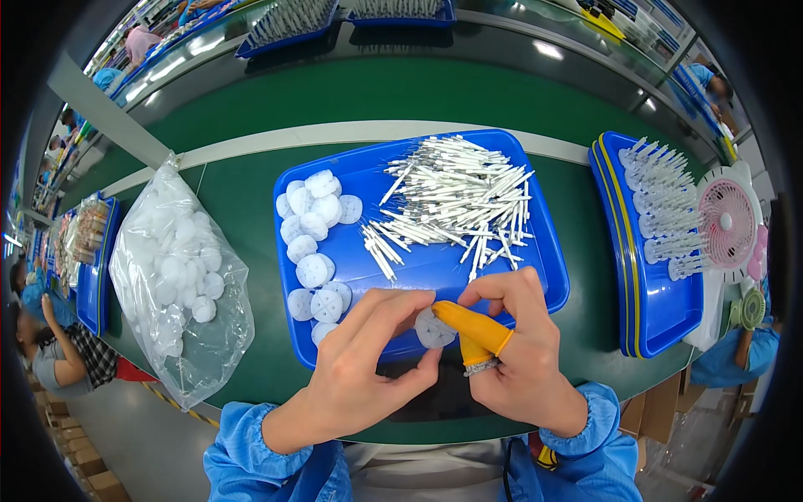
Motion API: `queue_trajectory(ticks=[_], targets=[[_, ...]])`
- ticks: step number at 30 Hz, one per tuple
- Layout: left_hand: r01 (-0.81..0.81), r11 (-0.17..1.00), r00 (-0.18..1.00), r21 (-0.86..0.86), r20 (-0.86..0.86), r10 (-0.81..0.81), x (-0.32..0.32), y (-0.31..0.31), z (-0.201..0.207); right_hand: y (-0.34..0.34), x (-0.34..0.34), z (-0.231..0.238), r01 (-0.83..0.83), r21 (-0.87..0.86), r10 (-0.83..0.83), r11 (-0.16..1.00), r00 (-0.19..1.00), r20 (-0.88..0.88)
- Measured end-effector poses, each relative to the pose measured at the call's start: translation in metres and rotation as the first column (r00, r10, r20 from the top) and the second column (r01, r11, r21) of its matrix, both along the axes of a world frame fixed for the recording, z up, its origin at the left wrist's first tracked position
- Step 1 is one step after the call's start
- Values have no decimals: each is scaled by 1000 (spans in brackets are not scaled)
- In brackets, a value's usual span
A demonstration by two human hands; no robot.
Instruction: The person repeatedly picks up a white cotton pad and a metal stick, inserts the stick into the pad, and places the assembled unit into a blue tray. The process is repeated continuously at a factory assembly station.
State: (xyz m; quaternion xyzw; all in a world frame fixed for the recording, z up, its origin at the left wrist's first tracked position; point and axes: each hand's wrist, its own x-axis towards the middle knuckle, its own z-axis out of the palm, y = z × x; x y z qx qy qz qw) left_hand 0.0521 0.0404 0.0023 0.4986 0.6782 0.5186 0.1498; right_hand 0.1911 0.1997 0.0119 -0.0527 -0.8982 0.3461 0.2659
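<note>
Left forearm: slanting up from the lower left, a blue sleeve [259,460] covering it as far as a gathered cuff.
Left wrist [288,427]: showing bare just past the cuff and lining up with the hand.
Left hand [355,360]: holding a pinch, its back facing upward, thumb [414,376] and curved index finger [389,309] facing each other with tips apart.
Right forearm: angling in from the lower right, its blue cuff [595,418] gathering near the wrist.
Right hand [529,360]: bending inward close to the left fingertips; two digits are wearing yellow covers [477,326], and a bare finger [506,291] is arching above them.
</note>
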Motion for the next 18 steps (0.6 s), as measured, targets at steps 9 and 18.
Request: queue_trajectory(ticks=[9, 18], targets=[[5, 1000, 1000, 2, -10, -5, 0, 1, 0, 0, 1, 0, -30, 37, 31, 999, 999, -24], [-3, 1000, 1000, 6, -17, 3, 0, 1, -1, 1, 3, -3, 18, 33, -17, 999, 1000, -7]])
